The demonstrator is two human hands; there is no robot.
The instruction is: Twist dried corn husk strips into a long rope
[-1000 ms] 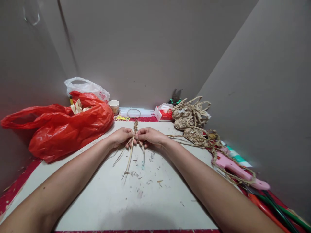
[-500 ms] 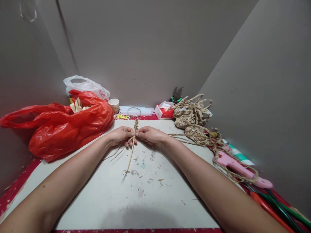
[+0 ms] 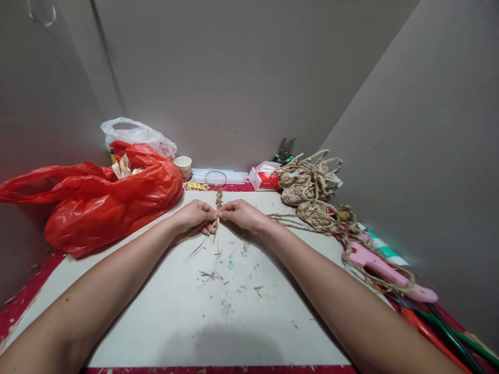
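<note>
A short braid of dried straw (image 3: 219, 198) stands between my fingertips over the white board (image 3: 187, 317). Loose strands hang from its lower end towards me. My left hand (image 3: 197, 214) is closed, thumb and fingers pinching the braid from the left. From the right, my right hand (image 3: 238, 214) pinches it at the same spot, the two sets of fingertips almost touching. The exact crossing of the strands is hidden by the fingers.
A red plastic bag (image 3: 117, 208) with pale husks lies left, a white bag (image 3: 136, 136) behind it. A paper cup (image 3: 183, 167) and tissue pack (image 3: 265, 177) stand at the back. Coiled straw cord (image 3: 307, 189), pruning shears (image 3: 286, 150) and a pink-handled tool (image 3: 384, 267) are right.
The long strand that pointed towards me over the board has been drawn up, and the loose ends now hang shorter and closer together. Both hands stay at nearly the same place.
</note>
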